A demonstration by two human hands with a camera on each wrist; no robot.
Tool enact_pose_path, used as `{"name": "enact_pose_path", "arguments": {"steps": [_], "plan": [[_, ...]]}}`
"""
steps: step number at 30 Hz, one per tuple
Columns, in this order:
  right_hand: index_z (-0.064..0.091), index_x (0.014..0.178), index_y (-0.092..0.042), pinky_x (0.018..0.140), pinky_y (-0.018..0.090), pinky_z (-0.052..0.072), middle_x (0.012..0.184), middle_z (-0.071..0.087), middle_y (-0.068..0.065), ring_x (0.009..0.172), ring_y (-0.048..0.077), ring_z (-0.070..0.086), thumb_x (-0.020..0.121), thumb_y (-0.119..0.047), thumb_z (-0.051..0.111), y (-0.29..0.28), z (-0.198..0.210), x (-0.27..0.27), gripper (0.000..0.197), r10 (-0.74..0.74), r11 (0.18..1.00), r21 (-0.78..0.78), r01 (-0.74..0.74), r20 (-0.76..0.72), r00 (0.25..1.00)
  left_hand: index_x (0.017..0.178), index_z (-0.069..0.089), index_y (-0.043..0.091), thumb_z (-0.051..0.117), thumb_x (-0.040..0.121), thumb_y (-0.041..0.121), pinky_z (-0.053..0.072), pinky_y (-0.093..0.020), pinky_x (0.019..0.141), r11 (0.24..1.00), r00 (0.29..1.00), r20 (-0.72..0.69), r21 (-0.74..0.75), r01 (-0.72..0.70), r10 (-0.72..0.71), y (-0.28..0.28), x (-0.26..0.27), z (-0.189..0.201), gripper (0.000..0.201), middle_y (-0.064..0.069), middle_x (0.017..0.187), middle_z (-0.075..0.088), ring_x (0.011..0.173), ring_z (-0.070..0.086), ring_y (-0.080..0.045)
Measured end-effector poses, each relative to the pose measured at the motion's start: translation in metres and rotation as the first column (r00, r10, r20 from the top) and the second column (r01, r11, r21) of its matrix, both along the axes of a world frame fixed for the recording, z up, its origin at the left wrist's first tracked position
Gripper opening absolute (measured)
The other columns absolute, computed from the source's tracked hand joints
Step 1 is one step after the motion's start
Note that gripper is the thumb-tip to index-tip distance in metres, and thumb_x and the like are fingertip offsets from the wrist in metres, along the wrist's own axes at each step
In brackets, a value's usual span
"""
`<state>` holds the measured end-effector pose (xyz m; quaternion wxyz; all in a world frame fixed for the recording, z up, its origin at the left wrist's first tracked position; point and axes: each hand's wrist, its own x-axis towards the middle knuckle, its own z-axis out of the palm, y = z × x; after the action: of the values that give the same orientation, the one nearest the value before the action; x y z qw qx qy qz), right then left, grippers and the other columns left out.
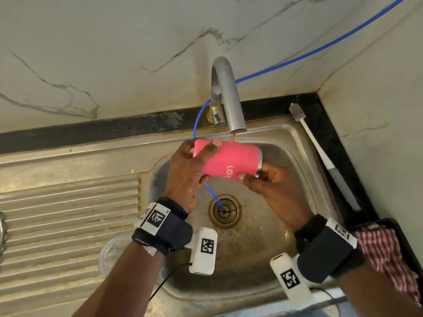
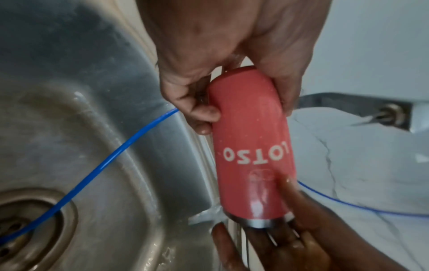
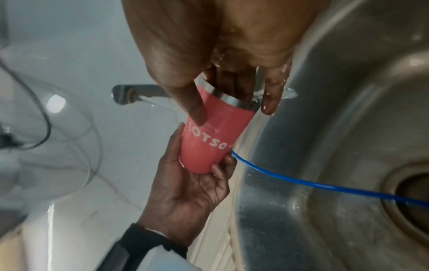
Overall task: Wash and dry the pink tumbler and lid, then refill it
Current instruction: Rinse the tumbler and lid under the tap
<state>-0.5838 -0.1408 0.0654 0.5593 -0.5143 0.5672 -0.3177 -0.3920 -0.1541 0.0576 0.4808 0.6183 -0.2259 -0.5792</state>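
Observation:
The pink tumbler (image 1: 231, 160) lies almost level over the sink basin, under the running tap (image 1: 229, 99). Its white lettering "LOTSO" shows in the left wrist view (image 2: 253, 155) and the right wrist view (image 3: 209, 144). My left hand (image 1: 196, 161) grips its closed base end, thumb on top. My right hand (image 1: 263, 179) has its fingers (image 3: 234, 86) inside the steel-rimmed mouth and its thumb pressed on the outer wall. Water streams past the rim. A clear round lid (image 1: 112, 250) lies on the draining board (image 1: 68, 213).
A thin blue tube (image 1: 212, 193) runs from behind the tap down into the drain (image 1: 225, 211). A white bottle brush (image 1: 320, 154) lies on the black ledge right of the sink (image 1: 297, 138). A red checked cloth (image 1: 386, 252) sits at the right edge.

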Motion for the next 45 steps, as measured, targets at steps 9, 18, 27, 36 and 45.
{"name": "enact_pose_path", "arguments": {"steps": [9, 18, 27, 36, 45], "plan": [[0.068, 0.125, -0.025, 0.09, 0.035, 0.054, 0.11, 0.078, -0.004, 0.106, 0.015, 0.072, 0.088, -0.014, 0.078, 0.031, -0.04, -0.003, 0.04, -0.247, 0.95, 0.193, 0.246, -0.018, 0.969, 0.129, 0.055, 0.032, 0.102, 0.058, 0.03, 0.062, -0.031, 0.086, 0.928, 0.855, 0.459, -0.148, 0.342, -0.242, -0.012, -0.023, 0.002, 0.085, 0.012, 0.112, 0.067, 0.099, 0.069, -0.004], [0.04, 0.15, -0.025, 0.103, 0.018, 0.045, 0.141, 0.056, -0.009, 0.126, 0.003, 0.055, 0.08, -0.05, 0.079, 0.022, -0.034, 0.014, 0.084, 0.0, 0.978, -0.196, -0.065, -0.314, 0.949, 0.133, 0.049, 0.038, 0.099, 0.055, 0.04, 0.059, -0.028, 0.093, 0.88, 0.794, 0.547, -0.197, 0.432, -0.268, 0.002, -0.022, 0.006, 0.092, 0.02, 0.114, 0.062, 0.106, 0.064, 0.002], [0.051, 0.141, -0.025, 0.094, 0.044, 0.057, 0.129, 0.066, -0.01, 0.116, 0.012, 0.065, 0.076, -0.051, 0.079, 0.038, -0.018, 0.025, 0.076, 0.013, 0.971, -0.232, -0.058, -0.193, 0.981, 0.14, 0.045, 0.047, 0.088, 0.061, 0.063, 0.056, -0.046, 0.104, 0.897, 0.791, 0.581, -0.224, 0.38, -0.19, 0.05, -0.007, 0.011, 0.09, 0.026, 0.131, 0.057, 0.128, 0.056, -0.008], [0.046, 0.148, -0.022, 0.089, 0.036, 0.06, 0.128, 0.068, -0.011, 0.11, 0.007, 0.069, 0.078, -0.052, 0.074, 0.07, -0.021, 0.028, 0.081, 0.037, 0.962, -0.253, -0.1, -0.241, 0.97, 0.138, 0.058, 0.041, 0.092, 0.078, 0.046, 0.056, -0.039, 0.104, 0.894, 0.783, 0.594, -0.228, 0.385, -0.185, 0.089, -0.005, 0.017, 0.069, 0.029, 0.123, 0.065, 0.122, 0.062, 0.0], [0.05, 0.143, -0.026, 0.078, 0.014, 0.053, 0.11, 0.069, -0.021, 0.095, 0.005, 0.071, 0.079, -0.051, 0.075, 0.093, -0.025, 0.06, 0.074, 0.055, 0.958, -0.261, -0.119, -0.242, 0.969, 0.137, 0.058, 0.035, 0.095, 0.077, 0.039, 0.048, -0.016, 0.102, 0.909, 0.779, 0.591, -0.177, 0.378, -0.209, 0.114, 0.026, 0.018, 0.07, 0.021, 0.129, 0.066, 0.122, 0.059, 0.006]]}}
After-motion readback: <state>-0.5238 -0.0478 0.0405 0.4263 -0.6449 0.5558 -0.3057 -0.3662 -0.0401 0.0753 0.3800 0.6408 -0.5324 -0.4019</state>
